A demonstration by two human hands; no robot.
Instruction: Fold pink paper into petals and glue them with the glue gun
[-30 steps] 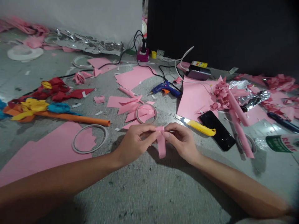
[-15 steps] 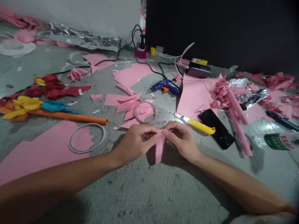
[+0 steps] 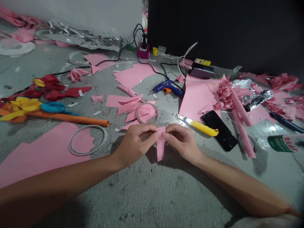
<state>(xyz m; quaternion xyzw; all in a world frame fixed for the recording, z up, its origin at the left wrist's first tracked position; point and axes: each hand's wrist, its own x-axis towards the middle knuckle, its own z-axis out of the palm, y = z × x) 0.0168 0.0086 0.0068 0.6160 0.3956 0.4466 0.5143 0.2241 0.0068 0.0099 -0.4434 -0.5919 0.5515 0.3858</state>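
Pink strip [image 3: 161, 152]: left hand [image 3: 136, 141], right hand [image 3: 184, 143] pinching.

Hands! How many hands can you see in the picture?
2. The left hand pinches the pink paper strip from its left side; the right hand pinches it from its right side. Some fingers are partly hidden, but no other hand shows.

A stained grey floor [image 3: 152, 196] meets 1 pale wall [image 3: 95, 15] and 1 black panel [image 3: 220, 31] behind.
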